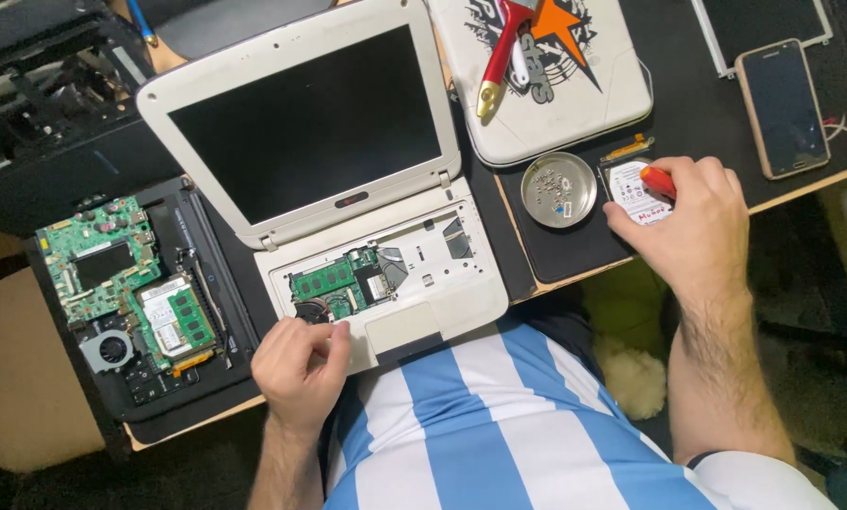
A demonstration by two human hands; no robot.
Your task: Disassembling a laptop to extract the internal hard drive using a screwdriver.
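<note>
Here the right hand [693, 222] grips a red-handled tool [658, 181] over the hard drive [634, 194].

I see the white netbook's dark screen [305, 123] tilted open at centre, a smartphone's black screen [784, 102] top right, and a white label with red marks on the hard drive [637, 194] under my right hand [690, 231]
</note>
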